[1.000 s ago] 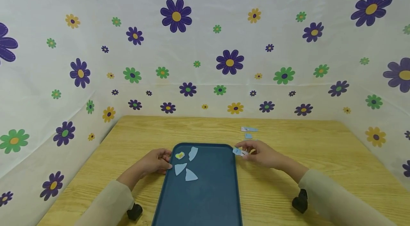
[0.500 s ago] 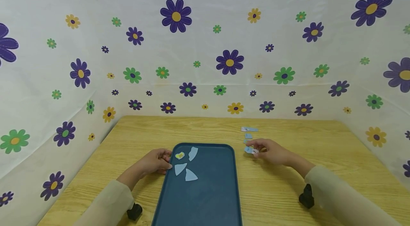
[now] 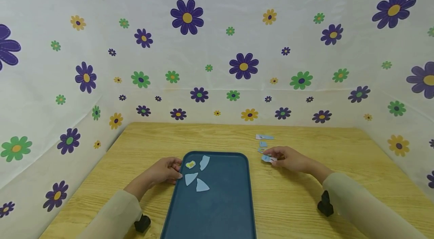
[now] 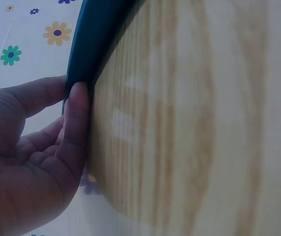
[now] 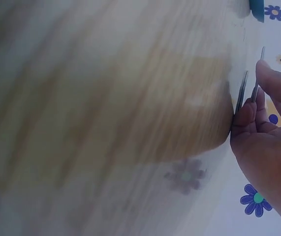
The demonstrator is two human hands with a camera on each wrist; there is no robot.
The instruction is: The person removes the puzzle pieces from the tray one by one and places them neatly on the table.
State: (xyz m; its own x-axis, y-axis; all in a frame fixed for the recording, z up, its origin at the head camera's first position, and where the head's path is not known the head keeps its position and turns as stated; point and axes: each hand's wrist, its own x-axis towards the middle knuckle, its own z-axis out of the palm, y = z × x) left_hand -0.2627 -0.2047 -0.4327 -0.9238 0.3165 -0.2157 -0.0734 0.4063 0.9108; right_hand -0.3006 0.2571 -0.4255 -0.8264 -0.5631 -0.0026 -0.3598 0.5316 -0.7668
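My left hand (image 3: 165, 171) pinches the left rim of a dark blue tray (image 3: 225, 201), thumb and fingers at its edge. In the right wrist view, my right hand (image 5: 273, 118) holds a thin flat piece (image 5: 255, 88) between thumb and fingers, seen edge-on. From the head view it is a light blue and white puzzle piece (image 3: 267, 159), held low over the table to the right of the tray. Another thin piece (image 5: 241, 91) lies flat by the fingertips. On the tray's far left are a yellow and white piece (image 3: 190, 164) and several pale blue wedge-shaped pieces (image 3: 202, 185).
Beyond my right hand, a small blue piece (image 3: 263, 143) and a longer blue and white piece (image 3: 264, 137) lie in a column on the wooden table (image 3: 305, 145). A white flowered cloth (image 3: 217, 43) encloses the table at the back and sides.
My right hand has moved right, from the tray's right rim to the table beside the column of pieces, and lowered the puzzle piece. My left hand stays on the tray rim.
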